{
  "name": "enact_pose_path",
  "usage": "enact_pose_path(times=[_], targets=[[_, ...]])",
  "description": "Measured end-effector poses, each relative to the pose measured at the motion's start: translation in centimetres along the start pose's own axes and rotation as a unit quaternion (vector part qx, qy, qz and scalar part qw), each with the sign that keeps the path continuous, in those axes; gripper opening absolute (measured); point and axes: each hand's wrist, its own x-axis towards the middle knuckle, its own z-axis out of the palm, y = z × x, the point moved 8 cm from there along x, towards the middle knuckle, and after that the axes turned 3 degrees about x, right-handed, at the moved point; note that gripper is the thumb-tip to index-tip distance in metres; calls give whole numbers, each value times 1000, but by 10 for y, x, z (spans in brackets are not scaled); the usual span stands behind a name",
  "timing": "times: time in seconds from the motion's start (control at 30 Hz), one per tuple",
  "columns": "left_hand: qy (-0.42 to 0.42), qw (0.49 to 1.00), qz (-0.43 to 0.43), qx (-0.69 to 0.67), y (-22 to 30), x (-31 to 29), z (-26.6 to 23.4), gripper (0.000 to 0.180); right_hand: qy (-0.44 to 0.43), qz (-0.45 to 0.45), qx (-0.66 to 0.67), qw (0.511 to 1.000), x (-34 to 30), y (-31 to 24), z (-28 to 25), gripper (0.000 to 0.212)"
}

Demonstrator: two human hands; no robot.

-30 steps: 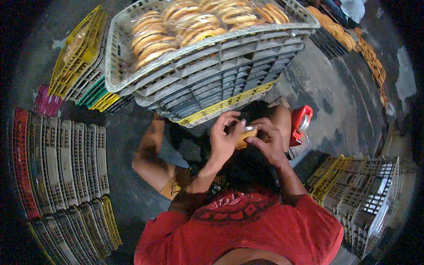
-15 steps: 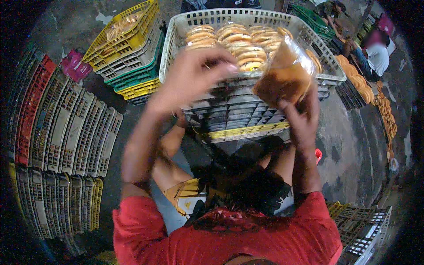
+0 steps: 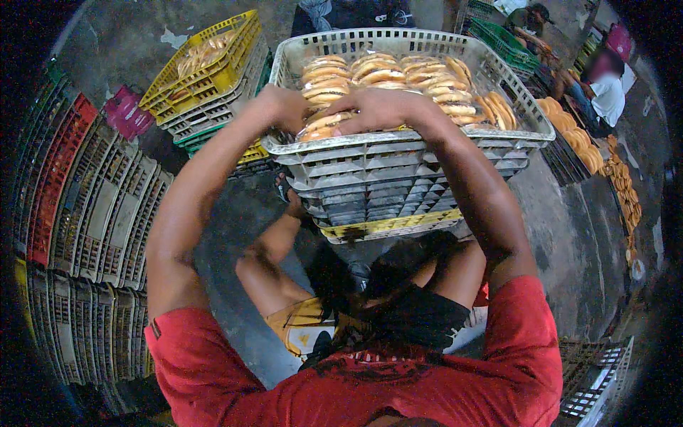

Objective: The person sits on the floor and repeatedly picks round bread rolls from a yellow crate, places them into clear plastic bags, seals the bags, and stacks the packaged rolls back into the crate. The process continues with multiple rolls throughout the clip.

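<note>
A pale plastic crate tops a stack in front of me and holds several rows of flat round buns in clear plastic bags. Over its near left corner, my left hand bends inward, fingers curled against the left end of a bagged bun. From the other side my right hand reaches across the near rows, its thumb and fingers around that same bagged bun. The bun lies low in the corner, partly covered by both hands. Some fingertips of the left hand are hidden.
Left of the crate stands another stack topped by a yellow crate with buns. Tall crate stacks line the far left, near a pink bag. At the right, two people sit by rows of buns. A green crate stands behind.
My right hand has brought the bagged bun from above the crate's right side down into its near left corner. My left hand has moved left and lower to meet it.
</note>
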Motion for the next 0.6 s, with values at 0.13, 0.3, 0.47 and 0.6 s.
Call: enact_pose_path(times=[0.13, 0.3, 0.47, 0.6], targets=[[-2, 999, -24, 25, -2, -16, 0, 33, -17, 108, 142, 984, -8, 1, -8, 44], [17, 994, 23, 105, 6, 7, 23, 31, 46, 22, 37, 998, -8, 0, -2, 37], [139, 978, 52, -146, -29, 11, 4, 31, 61, 7, 37, 997, -11, 5, -6, 36], [207, 851, 39, -481, -49, 10, -15, 28, 8, 49, 40, 998, 3, 1, 8, 34]])
